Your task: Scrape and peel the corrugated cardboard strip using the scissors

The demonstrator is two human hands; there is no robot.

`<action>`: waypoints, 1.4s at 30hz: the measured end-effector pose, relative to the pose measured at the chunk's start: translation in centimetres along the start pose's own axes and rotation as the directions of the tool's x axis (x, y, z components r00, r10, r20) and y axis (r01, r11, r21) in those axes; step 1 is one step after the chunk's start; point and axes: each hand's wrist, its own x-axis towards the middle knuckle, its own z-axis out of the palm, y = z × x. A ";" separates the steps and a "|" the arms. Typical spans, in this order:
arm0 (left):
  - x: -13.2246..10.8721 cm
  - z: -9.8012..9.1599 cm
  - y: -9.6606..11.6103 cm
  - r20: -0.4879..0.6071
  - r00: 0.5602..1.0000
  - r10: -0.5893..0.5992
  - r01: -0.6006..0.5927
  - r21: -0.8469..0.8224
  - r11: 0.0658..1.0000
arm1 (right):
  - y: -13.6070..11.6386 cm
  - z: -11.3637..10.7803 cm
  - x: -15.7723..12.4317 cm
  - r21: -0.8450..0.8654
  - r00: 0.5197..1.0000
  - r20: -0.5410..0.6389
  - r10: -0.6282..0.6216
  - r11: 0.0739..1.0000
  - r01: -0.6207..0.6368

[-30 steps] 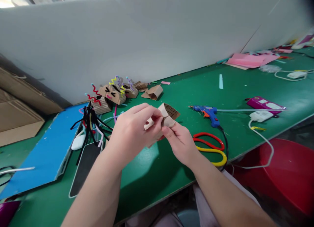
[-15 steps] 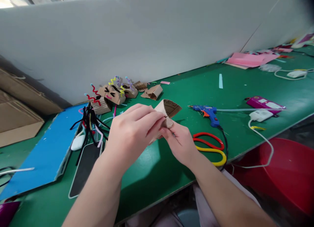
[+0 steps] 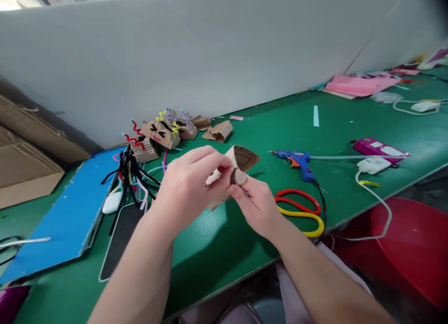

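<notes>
A bent piece of brown cardboard (image 3: 246, 157) with dark printing on its inner face is held up over the green table. My left hand (image 3: 196, 184) pinches its left side, fingertips near the torn edge. From below and the right, my right hand (image 3: 257, 200) grips the same cardboard between thumb and fingers. Part of the cardboard is hidden by both hands. Just right of my right hand lie scissors (image 3: 303, 212) with red and yellow handles, their blades hidden. Farther right is a blue glue gun (image 3: 296, 162) with a clear glue stick in its back.
Cardboard figures (image 3: 161, 134) with pipe-cleaner antennae stand behind my left hand, beside a folded cardboard piece (image 3: 219, 131). Pipe cleaners (image 3: 128, 170), a phone (image 3: 124, 237) and a blue board (image 3: 66, 217) lie left. A purple power bank (image 3: 376, 149) and red stool (image 3: 409, 244) are right.
My left fingers have shifted and bent more, so more of the cardboard's torn edge shows between them. My right hand keeps nearly the same grip.
</notes>
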 end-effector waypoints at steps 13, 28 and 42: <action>-0.4 -0.1 0.5 -0.053 0.995 0.081 -0.072 0.162 0.984 | 0.2 0.1 0.1 -0.240 0.997 -0.023 -0.080 0.968 0.072; 0.0 -0.2 0.4 0.053 0.993 -0.109 0.113 -0.075 0.991 | 0.1 0.2 -0.1 -0.112 0.998 -0.008 -0.062 0.992 0.061; -0.3 -0.6 0.6 0.013 0.992 -0.123 0.123 -0.007 0.992 | 0.1 -0.1 -0.1 0.099 0.976 -0.073 0.205 0.975 -0.197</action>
